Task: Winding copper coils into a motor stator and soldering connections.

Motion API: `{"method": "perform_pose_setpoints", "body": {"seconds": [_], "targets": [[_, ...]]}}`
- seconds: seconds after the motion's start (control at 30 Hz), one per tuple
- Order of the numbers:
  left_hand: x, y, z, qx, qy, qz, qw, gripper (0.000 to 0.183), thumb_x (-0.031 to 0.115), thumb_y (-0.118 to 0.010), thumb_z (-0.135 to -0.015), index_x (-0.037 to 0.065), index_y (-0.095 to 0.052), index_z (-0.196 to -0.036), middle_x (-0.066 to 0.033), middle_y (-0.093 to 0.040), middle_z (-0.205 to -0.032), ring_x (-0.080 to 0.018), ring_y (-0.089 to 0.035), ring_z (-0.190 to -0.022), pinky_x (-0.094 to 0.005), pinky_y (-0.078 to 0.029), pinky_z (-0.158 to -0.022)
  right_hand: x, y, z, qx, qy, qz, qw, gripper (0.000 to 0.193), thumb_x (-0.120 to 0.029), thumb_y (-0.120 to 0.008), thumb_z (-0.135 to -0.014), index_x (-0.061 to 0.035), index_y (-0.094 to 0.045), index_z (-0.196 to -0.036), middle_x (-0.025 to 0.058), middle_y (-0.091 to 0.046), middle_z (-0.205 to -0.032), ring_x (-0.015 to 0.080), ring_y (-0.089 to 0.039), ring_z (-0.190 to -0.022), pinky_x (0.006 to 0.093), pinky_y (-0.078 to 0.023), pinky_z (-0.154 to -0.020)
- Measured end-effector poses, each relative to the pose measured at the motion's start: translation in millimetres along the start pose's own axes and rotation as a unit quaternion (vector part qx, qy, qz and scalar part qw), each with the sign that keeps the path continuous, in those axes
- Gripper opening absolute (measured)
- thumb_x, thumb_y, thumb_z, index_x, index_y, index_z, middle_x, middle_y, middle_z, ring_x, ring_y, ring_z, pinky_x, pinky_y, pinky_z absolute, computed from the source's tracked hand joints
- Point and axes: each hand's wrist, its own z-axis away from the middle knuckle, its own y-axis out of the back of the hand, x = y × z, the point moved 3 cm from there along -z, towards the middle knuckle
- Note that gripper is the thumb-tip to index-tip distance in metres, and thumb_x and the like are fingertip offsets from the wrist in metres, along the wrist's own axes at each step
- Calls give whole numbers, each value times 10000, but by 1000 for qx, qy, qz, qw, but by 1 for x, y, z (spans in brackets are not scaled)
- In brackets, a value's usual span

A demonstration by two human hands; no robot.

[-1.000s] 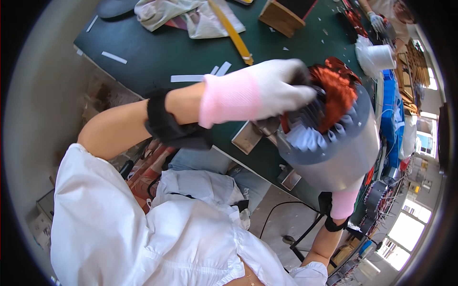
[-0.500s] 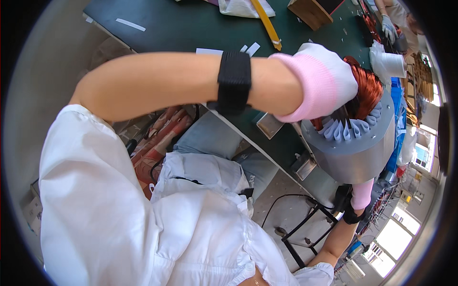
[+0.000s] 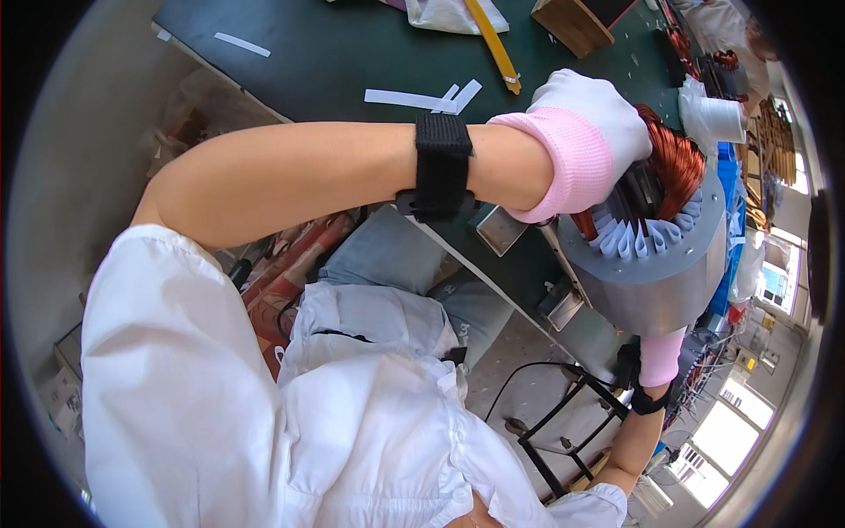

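Observation:
A motor stator [image 3: 651, 290] with a smooth metal shell stands at the right edge of the bench. Its copper winding [image 3: 678, 163] bulges from the top, and folded white insulation liners [image 3: 635, 239] ring the opening. My left hand [image 3: 591, 110], in a white glove with a pink cuff, is curled at the winding's far left side; its fingertips and whatever they grip are hidden. On the stator's near right side is the pink cuff of my right hand [image 3: 662, 356]. That hand's fingers are out of sight behind the shell.
White strips [image 3: 409, 99] and a yellow tool [image 3: 497, 48] lie on the green bench [image 3: 326, 57]. A wooden box [image 3: 572, 26] sits farther back. A white roll [image 3: 723, 119] is right of the winding. A black metal frame [image 3: 550, 458] stands below.
My left hand has shifted slightly up and left, uncovering more of the stator's opening. The forearm dropped lower, showing more of the white strips. A co-worker's gloved hand has left its spot at upper right.

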Motion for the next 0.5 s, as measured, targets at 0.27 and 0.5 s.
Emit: {"method": "perform_pose_setpoints", "body": {"seconds": [0.27, 0.5], "targets": [[10, -2, 0, 143, -56, -148, 977, 138, 141, -697, -660, 181, -717, -790, -8, -658, -819, -201, -643, -856, -352, -513, -709, 0, -4, 3, 1, -6, -11, 1000, 332, -87, -560, -892, 9, -508, -1206, 125, -589, -1144, 241, -569, -1038, 337, -435, -903], [4, -5, -1, 147, -66, -76, 984, 205, 139, -711, -628, 191, -739, -825, 7, -646, -836, -188, -621, -855, -349, -498, -726, 5, -2, 2, -10, -12, -20, 1000, 335, -88, -563, -892, 9, -501, -1207, 122, -589, -1133, 238, -569, -1034, 336, -436, -905]]}}
